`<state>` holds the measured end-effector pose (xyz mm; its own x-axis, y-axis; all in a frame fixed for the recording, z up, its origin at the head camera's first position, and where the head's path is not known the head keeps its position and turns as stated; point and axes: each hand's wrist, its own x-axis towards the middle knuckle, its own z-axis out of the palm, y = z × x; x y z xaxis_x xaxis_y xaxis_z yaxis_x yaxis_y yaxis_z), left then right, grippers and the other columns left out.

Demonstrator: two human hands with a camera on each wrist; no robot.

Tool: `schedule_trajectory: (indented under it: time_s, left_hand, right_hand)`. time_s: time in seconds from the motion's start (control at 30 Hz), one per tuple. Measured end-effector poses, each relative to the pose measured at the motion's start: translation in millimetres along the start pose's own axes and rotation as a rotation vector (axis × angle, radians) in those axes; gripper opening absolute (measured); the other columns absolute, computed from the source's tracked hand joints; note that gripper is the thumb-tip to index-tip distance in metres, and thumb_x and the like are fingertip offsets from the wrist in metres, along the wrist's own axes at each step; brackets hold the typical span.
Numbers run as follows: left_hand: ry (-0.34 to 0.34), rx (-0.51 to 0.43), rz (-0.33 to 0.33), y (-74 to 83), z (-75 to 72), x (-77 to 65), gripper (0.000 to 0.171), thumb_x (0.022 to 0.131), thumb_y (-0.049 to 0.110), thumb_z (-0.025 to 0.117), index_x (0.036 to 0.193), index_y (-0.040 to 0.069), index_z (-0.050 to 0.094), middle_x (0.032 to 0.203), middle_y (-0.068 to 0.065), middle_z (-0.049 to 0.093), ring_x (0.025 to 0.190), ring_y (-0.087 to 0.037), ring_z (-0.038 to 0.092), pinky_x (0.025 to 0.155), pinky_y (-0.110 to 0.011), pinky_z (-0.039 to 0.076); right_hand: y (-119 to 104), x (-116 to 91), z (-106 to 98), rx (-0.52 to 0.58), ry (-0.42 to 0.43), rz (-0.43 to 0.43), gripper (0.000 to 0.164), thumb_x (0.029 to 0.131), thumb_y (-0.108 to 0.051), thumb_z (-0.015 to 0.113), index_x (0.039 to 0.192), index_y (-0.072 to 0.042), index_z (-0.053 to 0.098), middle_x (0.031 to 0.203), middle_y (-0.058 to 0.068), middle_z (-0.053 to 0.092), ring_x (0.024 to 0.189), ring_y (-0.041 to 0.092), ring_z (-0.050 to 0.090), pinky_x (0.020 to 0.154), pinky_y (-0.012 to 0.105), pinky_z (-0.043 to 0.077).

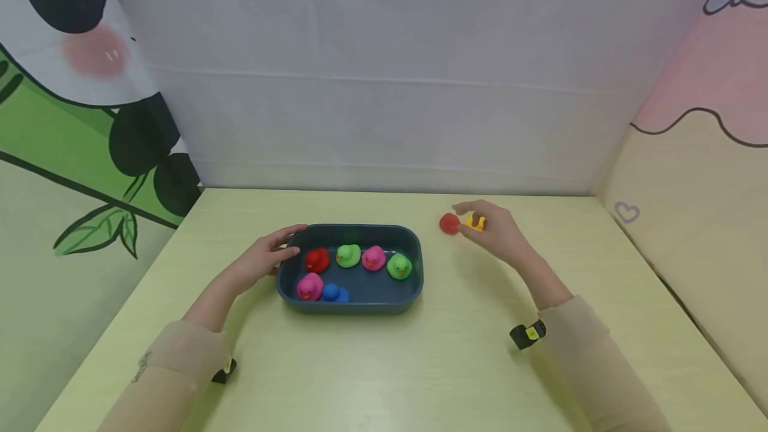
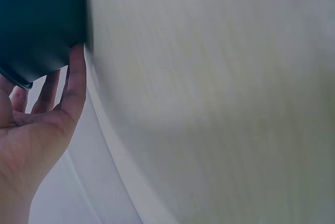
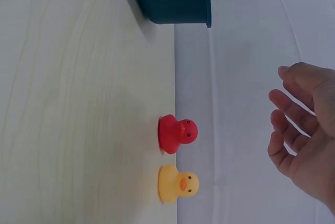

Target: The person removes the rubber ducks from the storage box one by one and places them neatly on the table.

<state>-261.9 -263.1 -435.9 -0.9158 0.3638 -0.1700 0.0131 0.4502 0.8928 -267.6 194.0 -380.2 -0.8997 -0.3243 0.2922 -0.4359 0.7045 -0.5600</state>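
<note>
My left hand [image 1: 261, 262] holds the left end of a dark blue-green plastic tub [image 1: 366, 292], thumb at the rim and fingers along the outer wall, as the left wrist view shows. Inside the tub sit several small toy ducks: a red duck [image 1: 317, 260], two green, two pink and a blue duck [image 1: 334, 293]. To its right, a red duck [image 1: 449, 224] and a yellow duck [image 3: 178, 183] stand upright side by side on the table. Over them hovers my right hand [image 1: 501, 235], fingers loosely bent and apart from both ducks, partly hiding the yellow one in the head view.
The pale wooden table [image 1: 384, 372] ends at a white cloth backdrop [image 1: 384, 85]. Printed panels rise on both sides, a green one [image 1: 78, 172] at left and a pink and cream one [image 1: 702, 152] at right. A small black wrist device [image 1: 528, 335] sits below the right sleeve.
</note>
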Motion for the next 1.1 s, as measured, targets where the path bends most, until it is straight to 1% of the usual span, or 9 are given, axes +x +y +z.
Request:
schedule_trajectory:
  time_s: [0.17,0.3,0.4,0.47,0.63,0.73,0.8,0.93,1.1]
  left_hand:
    - [0.003,0.003,-0.007,-0.5,-0.6,0.0,0.053,0.098,0.028,0.050,0.147,0.029,0.031,0.155,-0.014,0.022,0.134,-0.043,0.031,0.087,-0.051,0.050]
    - [0.005,0.014,-0.009,2.3,-0.4,-0.5,0.053,0.098,0.029,0.050,0.147,0.029,0.031,0.155,-0.014,0.023,0.133,-0.042,0.032,0.088,-0.051,0.049]
    - [0.000,0.020,0.000,5.1,-0.2,-1.3,0.053,0.098,0.028,0.049,0.148,0.027,0.030,0.154,-0.015,0.023,0.133,-0.043,0.032,0.088,-0.052,0.049]
    - [0.000,0.021,0.001,6.3,-0.4,-2.3,0.053,0.098,0.027,0.049,0.148,0.026,0.030,0.154,-0.016,0.022,0.133,-0.043,0.032,0.088,-0.052,0.049]
    - [0.002,0.019,-0.005,7.9,-1.0,-5.6,0.053,0.098,0.026,0.049,0.148,0.026,0.030,0.155,-0.016,0.021,0.134,-0.044,0.031,0.088,-0.053,0.049]
    - [0.003,0.012,0.001,8.6,-0.6,-6.3,0.054,0.098,0.026,0.049,0.148,0.026,0.030,0.154,-0.017,0.021,0.133,-0.044,0.031,0.087,-0.052,0.049]
    - [0.004,0.006,0.006,9.2,-0.2,-6.5,0.054,0.098,0.026,0.049,0.148,0.026,0.030,0.154,-0.017,0.022,0.133,-0.044,0.032,0.086,-0.051,0.050]
    - [0.006,0.007,0.007,9.0,0.2,-6.2,0.053,0.098,0.026,0.049,0.148,0.026,0.030,0.154,-0.017,0.023,0.132,-0.043,0.033,0.085,-0.049,0.051]
    - [0.009,0.024,0.002,7.3,0.1,-5.3,0.053,0.098,0.027,0.049,0.148,0.028,0.030,0.154,-0.016,0.023,0.133,-0.043,0.032,0.087,-0.051,0.050]
  right_hand:
    - [-13.7,-1.4,4.4,0.026,0.011,0.001,0.034,0.087,-0.016,0.066,0.120,-0.009,0.063,0.115,0.009,0.064,0.090,0.027,0.053,0.075,0.040,0.048]
    - [-19.8,-4.3,10.6,0.049,0.037,-0.014,0.033,0.086,-0.017,0.067,0.119,-0.011,0.064,0.110,0.006,0.065,0.090,0.025,0.055,0.075,0.042,0.049]
    - [-22.6,-7.3,16.9,0.063,0.047,-0.040,0.033,0.086,-0.016,0.068,0.118,-0.012,0.064,0.104,0.004,0.065,0.090,0.021,0.056,0.074,0.039,0.048]
    - [-25.0,-8.7,21.8,0.075,0.046,-0.061,0.032,0.086,-0.016,0.068,0.118,-0.013,0.064,0.101,0.003,0.065,0.090,0.021,0.056,0.073,0.038,0.048]
    - [-31.3,-9.9,34.6,0.101,0.019,-0.083,0.030,0.085,-0.017,0.069,0.115,-0.013,0.066,0.104,0.000,0.065,0.087,0.024,0.056,0.070,0.034,0.046]
    - [-34.3,-10.5,42.5,0.106,0.008,-0.087,0.031,0.084,-0.016,0.071,0.114,-0.013,0.066,0.106,0.001,0.066,0.084,0.024,0.054,0.067,0.031,0.046]
    - [-35.6,-10.4,47.9,0.108,0.007,-0.087,0.031,0.083,-0.017,0.072,0.113,-0.012,0.067,0.106,0.003,0.067,0.082,0.024,0.053,0.064,0.029,0.045]
    - [-37.3,-9.7,57.6,0.099,-0.006,-0.082,0.032,0.082,-0.018,0.073,0.112,-0.012,0.067,0.107,0.004,0.068,0.080,0.018,0.052,0.060,0.025,0.044]
    - [-39.6,-8.5,66.2,0.084,-0.056,-0.022,0.034,0.081,-0.020,0.075,0.114,-0.014,0.067,0.111,0.001,0.067,0.083,0.017,0.052,0.061,0.024,0.044]
